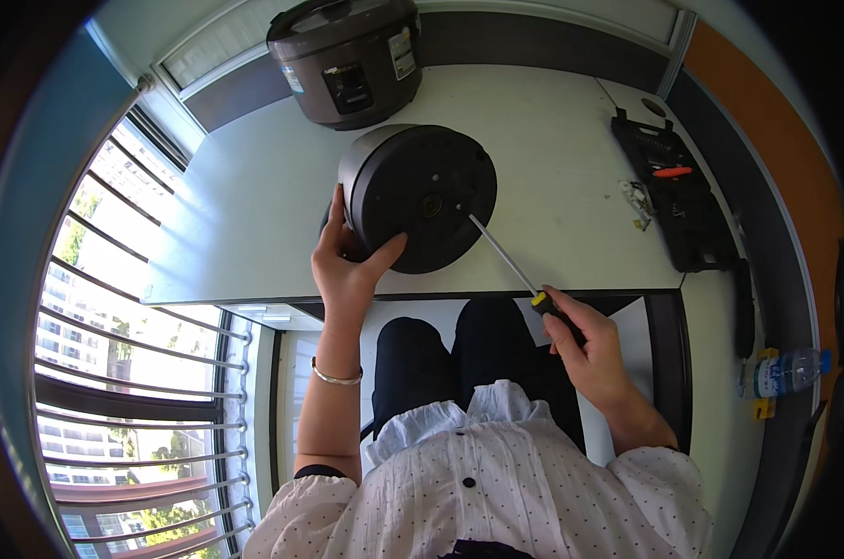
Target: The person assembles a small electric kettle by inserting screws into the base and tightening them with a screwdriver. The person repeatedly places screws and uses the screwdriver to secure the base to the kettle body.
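A dark grey rice cooker lies on its side on the white table, its round black underside facing me. My left hand grips its lower left edge, thumb on the base and fingers around the side. My right hand holds a long screwdriver by its black and yellow handle. The metal shaft slants up to the left, and its tip rests on the cooker's base to the right of the centre.
A second rice cooker stands upright at the table's back edge. A black tool case with an orange-handled tool lies at the right, small white parts beside it. A water bottle lies lower right. A barred window fills the left.
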Demonstrator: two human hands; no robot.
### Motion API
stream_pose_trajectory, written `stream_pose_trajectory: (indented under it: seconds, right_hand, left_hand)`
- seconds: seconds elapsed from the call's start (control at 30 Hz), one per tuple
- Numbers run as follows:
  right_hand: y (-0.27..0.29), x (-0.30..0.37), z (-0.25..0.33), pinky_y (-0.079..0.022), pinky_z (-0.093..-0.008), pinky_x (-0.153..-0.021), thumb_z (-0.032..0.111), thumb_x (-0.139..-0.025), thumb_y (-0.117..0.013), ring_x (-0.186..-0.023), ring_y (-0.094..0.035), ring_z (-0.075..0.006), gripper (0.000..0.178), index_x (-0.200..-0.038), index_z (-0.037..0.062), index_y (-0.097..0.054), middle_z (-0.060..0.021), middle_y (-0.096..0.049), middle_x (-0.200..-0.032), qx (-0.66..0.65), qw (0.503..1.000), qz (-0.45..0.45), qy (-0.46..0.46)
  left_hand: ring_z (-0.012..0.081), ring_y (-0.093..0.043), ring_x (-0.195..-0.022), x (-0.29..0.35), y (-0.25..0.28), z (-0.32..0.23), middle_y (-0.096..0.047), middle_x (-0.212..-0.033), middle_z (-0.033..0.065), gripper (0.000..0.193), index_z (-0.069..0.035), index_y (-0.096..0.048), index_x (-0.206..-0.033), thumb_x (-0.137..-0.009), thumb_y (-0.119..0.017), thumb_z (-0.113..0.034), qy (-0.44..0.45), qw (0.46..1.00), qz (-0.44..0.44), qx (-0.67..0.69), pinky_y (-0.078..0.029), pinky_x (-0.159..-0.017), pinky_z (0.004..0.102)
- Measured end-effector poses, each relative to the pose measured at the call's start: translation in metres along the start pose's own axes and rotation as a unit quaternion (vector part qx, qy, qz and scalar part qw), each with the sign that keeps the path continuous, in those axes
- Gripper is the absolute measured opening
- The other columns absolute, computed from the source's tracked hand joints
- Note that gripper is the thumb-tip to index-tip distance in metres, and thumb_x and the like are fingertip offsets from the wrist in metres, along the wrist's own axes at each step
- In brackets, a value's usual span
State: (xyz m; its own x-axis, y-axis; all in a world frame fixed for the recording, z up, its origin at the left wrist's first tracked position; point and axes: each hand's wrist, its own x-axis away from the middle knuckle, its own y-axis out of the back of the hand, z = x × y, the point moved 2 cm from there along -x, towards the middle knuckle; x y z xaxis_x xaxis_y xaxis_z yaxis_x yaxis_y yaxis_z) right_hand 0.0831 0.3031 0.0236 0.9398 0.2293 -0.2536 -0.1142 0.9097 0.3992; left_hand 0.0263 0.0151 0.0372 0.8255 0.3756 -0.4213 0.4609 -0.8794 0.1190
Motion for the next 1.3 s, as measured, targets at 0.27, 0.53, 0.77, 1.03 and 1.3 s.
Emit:
stream_pose_trajectory:
  seconds: [0.27,0.53,0.77,1.03,1.3]
  right_hand:
    - [0.001,-0.001,0.0,-0.048,-0.0292,-0.058,0.009,-0.09,-0.063,-0.065,-0.061,-0.0232,0.032,-0.12,0.0,-0.059,-0.016,-0.065,-0.088,0.081,0.994,-0.021,0.065]
    - [0.001,-0.002,0.01,-0.045,-0.035,-0.053,0.006,-0.088,-0.063,-0.059,-0.056,-0.0277,0.032,-0.119,0.0002,-0.059,-0.0132,-0.058,-0.074,0.167,0.976,-0.039,0.136]
    - [0.001,-0.001,0.015,-0.045,-0.0354,-0.053,0.006,-0.088,-0.062,-0.059,-0.057,-0.029,0.032,-0.119,0.0004,-0.058,-0.0135,-0.058,-0.074,0.219,0.965,-0.037,0.141]
    - [0.005,0.0,0.01,-0.047,-0.0297,-0.048,0.018,-0.098,-0.05,-0.056,-0.059,-0.0195,0.031,-0.122,-0.0015,-0.056,-0.0096,-0.061,-0.073,-0.154,0.964,0.103,-0.188]
    - [0.012,-0.008,0.009,-0.044,-0.0269,-0.04,0.023,-0.1,-0.046,-0.05,-0.054,-0.015,0.036,-0.121,-0.0046,-0.053,-0.0115,-0.058,-0.073,-0.483,0.799,0.135,-0.331]
  left_hand:
    - [0.0061,-0.053,-0.061,-0.001,0.002,0.006,-0.063,-0.075,0.0015,0.088,0.002,-0.044,-0.139,-0.061,-0.081,-0.019,-0.005,1.0,0.0,-0.028,-0.045,-0.061,0.019]
    - [0.008,-0.057,-0.064,0.0,0.002,0.001,-0.066,-0.078,0.0045,0.089,0.002,-0.043,-0.139,-0.061,-0.081,-0.019,0.006,0.999,0.007,-0.041,-0.048,-0.065,0.0205]
    - [0.0072,-0.055,-0.061,-0.001,0.001,0.003,-0.062,-0.073,0.002,0.09,0.001,-0.044,-0.139,-0.06,-0.082,-0.021,-0.009,0.999,0.004,-0.051,-0.046,-0.062,0.0199]
    - [0.0056,-0.046,-0.053,-0.001,0.001,0.005,-0.052,-0.059,-0.0027,0.091,-0.001,-0.048,-0.138,-0.056,-0.082,-0.025,-0.026,0.994,0.003,-0.103,-0.039,-0.055,0.0188]
    - [0.006,-0.045,-0.053,0.0,0.001,0.003,-0.051,-0.06,-0.0029,0.091,-0.002,-0.048,-0.138,-0.056,-0.083,-0.025,-0.028,0.994,0.003,-0.105,-0.039,-0.055,0.0202]
